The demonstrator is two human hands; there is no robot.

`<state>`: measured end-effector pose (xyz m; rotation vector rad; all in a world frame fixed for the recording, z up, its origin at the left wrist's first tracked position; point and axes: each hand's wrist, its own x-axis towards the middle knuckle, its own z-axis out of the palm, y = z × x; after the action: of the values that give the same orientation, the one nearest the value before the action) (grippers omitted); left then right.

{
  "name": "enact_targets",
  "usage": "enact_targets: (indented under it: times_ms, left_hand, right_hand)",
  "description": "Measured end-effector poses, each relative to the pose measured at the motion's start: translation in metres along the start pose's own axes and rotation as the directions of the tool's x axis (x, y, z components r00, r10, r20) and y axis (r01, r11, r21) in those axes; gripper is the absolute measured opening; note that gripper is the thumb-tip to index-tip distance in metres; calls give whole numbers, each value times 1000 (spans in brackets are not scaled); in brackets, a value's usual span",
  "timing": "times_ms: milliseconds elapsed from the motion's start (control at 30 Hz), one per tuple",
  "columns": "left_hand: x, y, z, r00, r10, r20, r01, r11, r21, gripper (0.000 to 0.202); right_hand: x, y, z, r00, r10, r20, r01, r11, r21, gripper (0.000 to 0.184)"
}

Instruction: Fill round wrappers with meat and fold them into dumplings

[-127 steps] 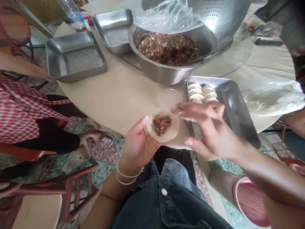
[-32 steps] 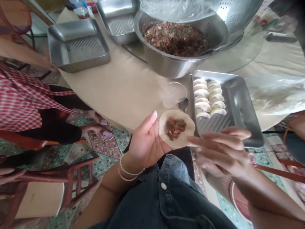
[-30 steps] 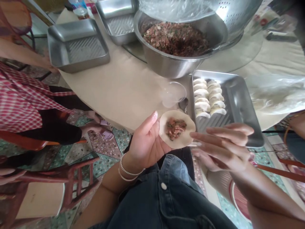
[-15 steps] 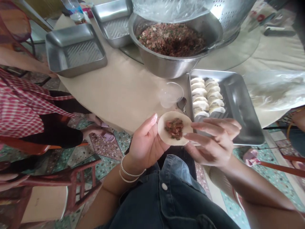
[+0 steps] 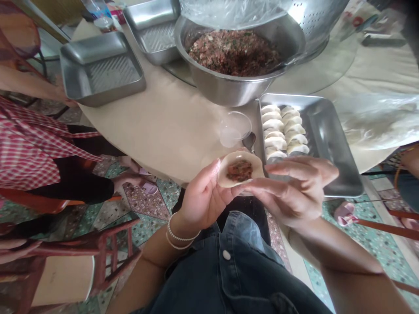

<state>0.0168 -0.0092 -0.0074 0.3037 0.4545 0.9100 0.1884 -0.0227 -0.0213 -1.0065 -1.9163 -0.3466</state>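
Between my hands is a round dumpling wrapper (image 5: 224,175) with meat filling (image 5: 240,170) at its centre, its edges curving upward. My left hand (image 5: 204,192) cradles it from the left, thumb at the rim and fingers beneath. With thumb and forefinger, my right hand (image 5: 291,187) pinches the near right edge; its other fingers are bent above. Just beyond lie a spoon (image 5: 249,141) and a clear plastic cup (image 5: 234,128). A metal tray (image 5: 330,135) to the right bears folded dumplings (image 5: 275,131) in two rows.
A large steel bowl (image 5: 229,91) of meat filling stands behind, partly under a clear plastic bag (image 5: 232,15). Two metal trays, one nearer (image 5: 104,93) and one farther (image 5: 160,54), are at the back left. Someone in a checked garment (image 5: 29,148) is at the left.
The wrapper has gone from nearly flat to cupped, its edges raised around the filling. My right thumb and forefinger have moved left along its near edge.
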Motion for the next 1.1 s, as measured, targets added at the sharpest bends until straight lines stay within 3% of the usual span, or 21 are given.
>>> enact_targets:
  times_ms: [267, 467, 600, 733, 833, 967, 1100]
  left_hand:
    - [-2, -10, -3, 981, 146, 128, -163, 977, 134, 33]
    - [-4, -7, -7, 973, 162, 163, -194, 960, 203, 36]
    - [-1, -1, -6, 977, 123, 174, -154, 972, 175, 39]
    - [4, -7, -4, 991, 98, 93, -101, 994, 35, 46]
    - [8, -18, -4, 983, 171, 59, -169, 985, -32, 48]
    - [8, -26, -4, 948, 305, 88, -310, 949, 53, 42]
    - [8, -24, -8, 944, 303, 132, -323, 932, 166, 41]
  right_hand:
    - [17, -1, 3, 997, 66, 44, -66, 998, 0, 20]
    - [22, -2, 6, 993, 103, 55, -104, 994, 33, 44]
    - [21, 1, 6, 995, 68, 73, -72, 996, 54, 31]
    - [21, 1, 5, 993, 100, 71, -102, 994, 35, 26]
    - [23, -1, 7, 984, 175, 35, -174, 984, -42, 17]
    - [25, -3, 8, 987, 152, 51, -145, 983, -115, 5]
    - [25, -4, 4, 988, 71, 139, -46, 983, -176, 11]
